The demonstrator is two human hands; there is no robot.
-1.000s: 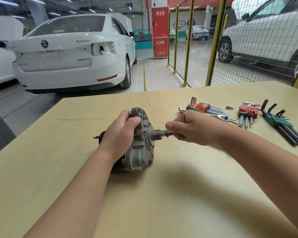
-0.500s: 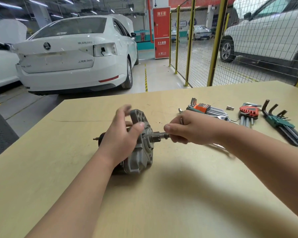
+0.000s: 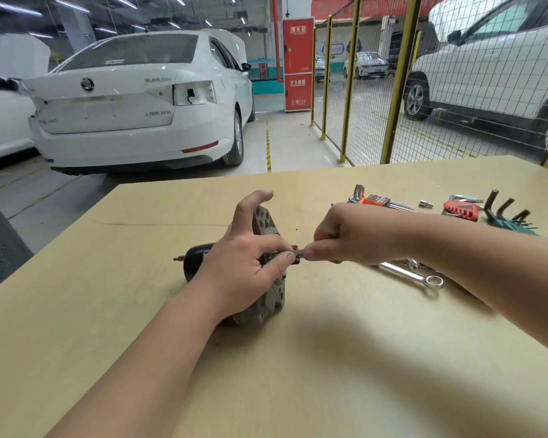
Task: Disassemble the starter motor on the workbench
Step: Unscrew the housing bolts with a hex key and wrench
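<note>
- Tightly, the right hand (image 3: 355, 235) pinches the shaft (image 3: 299, 251) tip between thumb and curled forefinger.
- The left hand (image 3: 247, 263) grips the starter motor (image 3: 196, 263), thumb touching the shaft, one finger raised straight.
- The motor lies on its side mid-worktop (image 3: 329, 374).
- A wrench (image 3: 408, 275) lies just right; hex key sets (image 3: 377, 200) sit near the far edge.

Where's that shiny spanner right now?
In the head view, the spanner lies flat on the workbench, right of the starter motor, partly tucked under the right forearm.
</note>
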